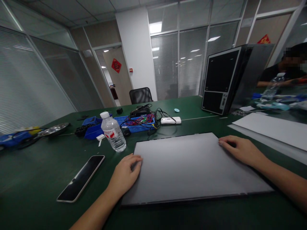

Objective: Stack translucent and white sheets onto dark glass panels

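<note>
Left hand and right hand rest with loosely curled fingers, grasping nothing, on opposite edges of the flat grey panel.

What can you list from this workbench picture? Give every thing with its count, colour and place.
flat panel: one, grey, table centre
phone: one, black, face up, left of panel
water bottle: one, clear, white cap, behind phone
blue trays: several, holding wires, far middle
white box: one, beside the wires
computer case: one, black, upright, far right
metal dish: one, silver, far left
white sheet: one, right
table: one, green
co-worker: one, far right
left hand: on panel's left edge
right hand: on panel's right corner
</note>
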A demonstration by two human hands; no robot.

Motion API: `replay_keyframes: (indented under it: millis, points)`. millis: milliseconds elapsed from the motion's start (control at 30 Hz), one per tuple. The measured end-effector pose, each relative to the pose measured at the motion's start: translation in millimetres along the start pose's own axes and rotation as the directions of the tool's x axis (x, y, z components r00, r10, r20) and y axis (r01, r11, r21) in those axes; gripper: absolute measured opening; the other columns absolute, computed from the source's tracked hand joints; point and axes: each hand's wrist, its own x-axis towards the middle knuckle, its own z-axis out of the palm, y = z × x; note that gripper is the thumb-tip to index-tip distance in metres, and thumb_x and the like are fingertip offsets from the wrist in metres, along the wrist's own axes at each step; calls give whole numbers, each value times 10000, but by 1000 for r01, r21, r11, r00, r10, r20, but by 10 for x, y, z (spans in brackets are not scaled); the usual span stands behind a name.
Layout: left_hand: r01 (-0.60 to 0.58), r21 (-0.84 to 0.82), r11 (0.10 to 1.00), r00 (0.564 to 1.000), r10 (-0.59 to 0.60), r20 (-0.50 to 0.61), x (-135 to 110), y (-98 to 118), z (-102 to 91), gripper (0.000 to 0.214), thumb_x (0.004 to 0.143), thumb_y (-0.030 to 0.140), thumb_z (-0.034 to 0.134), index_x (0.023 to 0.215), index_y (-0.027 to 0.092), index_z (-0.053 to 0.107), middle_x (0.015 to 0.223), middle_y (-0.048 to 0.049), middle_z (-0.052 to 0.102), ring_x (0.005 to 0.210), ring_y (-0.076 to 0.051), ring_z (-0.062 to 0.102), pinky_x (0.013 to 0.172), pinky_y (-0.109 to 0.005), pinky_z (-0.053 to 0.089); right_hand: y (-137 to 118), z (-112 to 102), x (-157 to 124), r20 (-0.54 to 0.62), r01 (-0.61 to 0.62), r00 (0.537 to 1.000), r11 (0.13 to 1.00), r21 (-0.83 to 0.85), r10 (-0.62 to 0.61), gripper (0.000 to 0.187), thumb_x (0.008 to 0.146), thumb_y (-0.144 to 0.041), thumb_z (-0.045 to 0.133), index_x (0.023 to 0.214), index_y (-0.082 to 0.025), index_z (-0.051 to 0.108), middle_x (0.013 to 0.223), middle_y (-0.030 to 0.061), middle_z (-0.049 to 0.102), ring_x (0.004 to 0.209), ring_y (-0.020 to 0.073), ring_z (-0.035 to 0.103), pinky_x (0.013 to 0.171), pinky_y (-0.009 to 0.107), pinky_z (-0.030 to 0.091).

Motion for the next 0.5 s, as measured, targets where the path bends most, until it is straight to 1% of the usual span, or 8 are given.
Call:
replay_keyframes:
  millis: [100, 167, 233, 367, 500]
  points:
    - [-3, 3, 1000, 1000, 3, 0, 6, -11, 20, 357, 925, 352, 557, 1143, 283, 831, 1339, -35, 784, 1331, -304, 682, 1218, -509, 489, -12, 42, -18, 16, 102, 995, 994, 41, -103, 451, 998, -571, 533, 1066, -243, 834, 1280, 93, 773, 1109, 320, 742, 999, 539, 595]
    - [-2, -9, 1000, 1000, 2, -4, 13, -21, 18, 353, 924, 330, 555, 1143, 280, 828, 1346, -48, 765, 1284, -292, 700, 1188, -490, 510, 5, 66, -25, 9, 145, 989, 988, 54, -145, 417, 991, -551, 556, 1059, -247, 834, 1273, 91, 774, 1132, 319, 736, 1035, 556, 581]
    - [-7, -33, 999, 1000, 7, -18, 24, -34, 11, 347, 937, 336, 545, 1130, 278, 827, 1320, -61, 753, 1243, -285, 711, 1153, -480, 529, 35, 90, -23, -5, 149, 989, 987, 57, -149, 414, 988, -560, 566, 1076, -253, 830, 1273, 88, 774, 1152, 320, 730, 1064, 566, 566]
    - [-24, -88, 996, 999, 20, -51, 60, -78, 13, 357, 964, 401, 525, 1095, 263, 828, 1240, -84, 746, 1188, -291, 713, 1098, -488, 551, 70, 121, -12, -24, 128, 992, 987, 94, -126, 452, 957, -616, 586, 1099, -262, 829, 1276, 94, 774, 1154, 337, 729, 1078, 571, 559]
    - [-36, -112, 993, 997, 28, -76, 105, -123, 40, 334, 930, 387, 558, 1078, 262, 830, 1215, -90, 741, 1174, -298, 709, 1090, -501, 548, 37, 93, -16, -15, 119, 993, 986, 116, -118, 437, 951, -616, 590, 1101, -281, 827, 1275, 78, 775, 1181, 338, 718, 1090, 565, 553]
